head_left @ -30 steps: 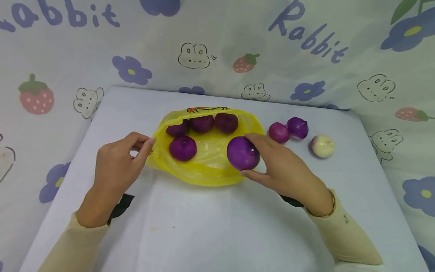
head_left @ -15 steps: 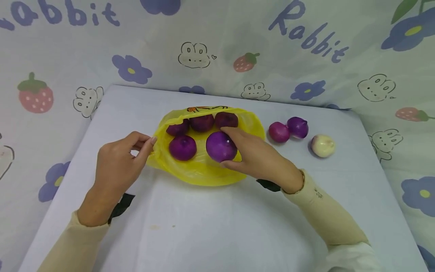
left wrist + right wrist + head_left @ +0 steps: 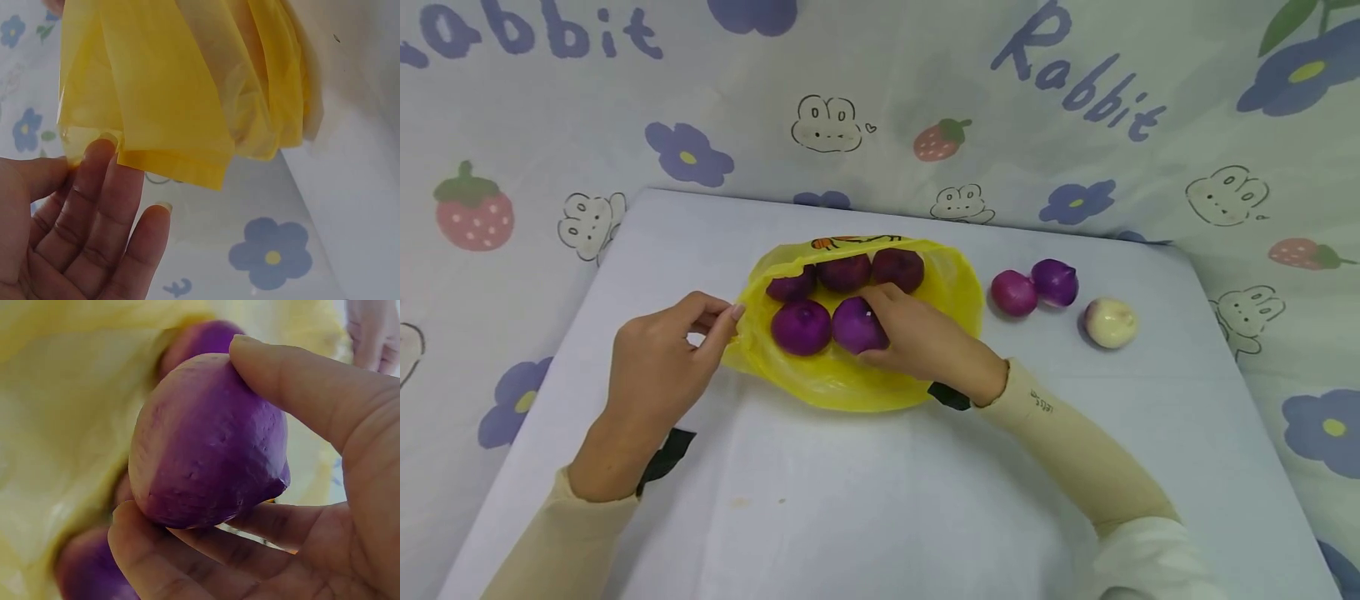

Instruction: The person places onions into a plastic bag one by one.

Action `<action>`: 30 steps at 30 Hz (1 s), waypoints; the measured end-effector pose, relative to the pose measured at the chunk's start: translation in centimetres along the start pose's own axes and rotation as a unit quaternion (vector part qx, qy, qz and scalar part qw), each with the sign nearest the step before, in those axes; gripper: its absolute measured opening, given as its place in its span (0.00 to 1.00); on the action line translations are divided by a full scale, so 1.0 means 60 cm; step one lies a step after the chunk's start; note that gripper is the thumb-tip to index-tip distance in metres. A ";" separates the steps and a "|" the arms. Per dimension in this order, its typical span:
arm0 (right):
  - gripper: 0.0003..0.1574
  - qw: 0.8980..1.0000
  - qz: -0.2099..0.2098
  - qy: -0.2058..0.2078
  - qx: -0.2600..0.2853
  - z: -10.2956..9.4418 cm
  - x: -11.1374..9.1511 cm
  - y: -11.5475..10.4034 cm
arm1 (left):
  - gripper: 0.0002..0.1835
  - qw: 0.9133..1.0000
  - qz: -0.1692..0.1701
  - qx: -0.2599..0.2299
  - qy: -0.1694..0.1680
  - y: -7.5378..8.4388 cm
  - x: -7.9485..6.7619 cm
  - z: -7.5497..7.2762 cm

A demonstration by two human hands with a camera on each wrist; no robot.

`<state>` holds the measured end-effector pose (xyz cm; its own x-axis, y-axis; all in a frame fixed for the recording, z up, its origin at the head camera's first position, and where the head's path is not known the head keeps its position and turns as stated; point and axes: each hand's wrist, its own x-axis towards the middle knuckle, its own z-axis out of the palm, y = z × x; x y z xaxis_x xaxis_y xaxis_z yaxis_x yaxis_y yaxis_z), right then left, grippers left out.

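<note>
My right hand (image 3: 921, 337) holds a purple onion (image 3: 856, 325) between thumb and fingers, inside the mouth of a yellow plastic bag (image 3: 865, 396). The right wrist view shows the same onion (image 3: 212, 444) close up, its skin shading from pale to deep purple. With thumb and fingertips, my left hand (image 3: 662, 358) pinches the bag's left edge; in the left wrist view the thin yellow film (image 3: 169, 94) hangs from those fingers. Just left of the held onion lies another purple onion (image 3: 801, 327) in the bag. Several more sit along its back, partly shaded by the upper rim.
Right of the bag on the white table (image 3: 850, 517) lie a reddish-purple onion (image 3: 1014, 293), a purple onion (image 3: 1056, 283) touching or nearly touching it, and a pale cream onion (image 3: 1110, 323). A printed cloth (image 3: 880, 75) hangs behind the table.
My right hand has carried the onion leftward and into the bag, beside the front onion there. The left hand keeps its place at the bag's edge.
</note>
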<state>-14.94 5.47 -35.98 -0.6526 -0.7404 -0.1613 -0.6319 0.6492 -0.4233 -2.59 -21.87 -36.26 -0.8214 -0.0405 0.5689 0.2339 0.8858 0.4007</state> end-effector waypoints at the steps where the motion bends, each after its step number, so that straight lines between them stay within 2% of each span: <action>1: 0.53 1.000 0.002 -0.004 0.000 0.003 0.004 0.001 | 0.06 1.000 0.000 0.001 0.001 0.000 0.000 0.000; 13: 0.57 0.999 0.035 -0.007 0.015 0.026 0.035 0.023 | 0.05 1.000 0.010 0.002 0.003 -0.002 0.000 0.000; 21: 0.53 1.000 0.023 0.020 0.002 0.035 0.040 0.029 | 0.06 1.000 0.006 0.002 0.000 -0.002 -0.001 0.000; 30: 0.52 0.999 0.025 0.034 -0.010 0.043 0.041 0.032 | 0.06 1.000 0.006 0.005 0.001 -0.003 0.000 -0.001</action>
<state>-16.67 4.42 -39.52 -0.7092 -0.6945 -0.1211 -0.6061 0.6884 -0.3986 -2.59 -22.03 -36.28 -0.8180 -0.0311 0.5744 0.2380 0.8908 0.3871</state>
